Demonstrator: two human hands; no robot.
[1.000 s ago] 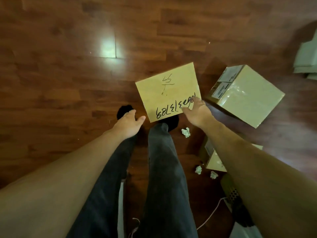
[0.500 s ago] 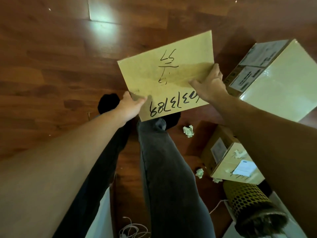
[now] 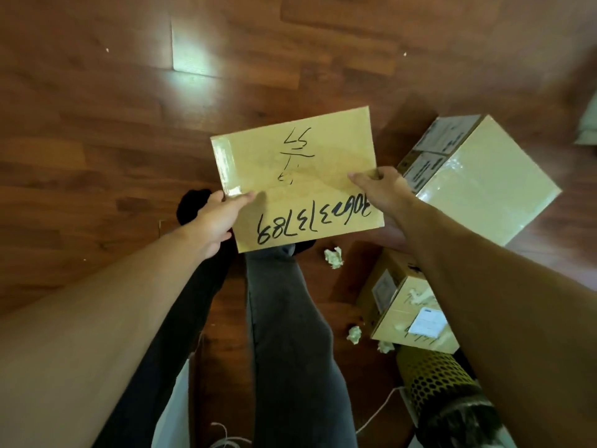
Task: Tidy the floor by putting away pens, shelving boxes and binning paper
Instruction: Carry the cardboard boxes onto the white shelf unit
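Note:
A flat tan cardboard box (image 3: 310, 169) with black handwritten numbers hangs above the wooden floor, held between both hands. My left hand (image 3: 219, 218) grips its left edge with the thumb on top. My right hand (image 3: 384, 185) grips its right edge, thumb on the top face. On the floor to the right lies a large taped cardboard box (image 3: 484, 182). Nearer me sits a smaller box (image 3: 403, 305) with a white label. Three crumpled paper balls (image 3: 334, 257) (image 3: 354, 334) (image 3: 385, 346) lie near the smaller box.
My legs in dark trousers (image 3: 290, 334) stand below the held box. A yellow perforated bin (image 3: 436, 379) with a dark liner lies at the lower right. A thin white cord (image 3: 381, 412) trails on the floor (image 3: 97, 156). Something pale (image 3: 588, 124) shows at the right edge.
The flat box came up off the floor. My left hand took hold of its left edge and my right hand shifted up its right edge. The view tilted.

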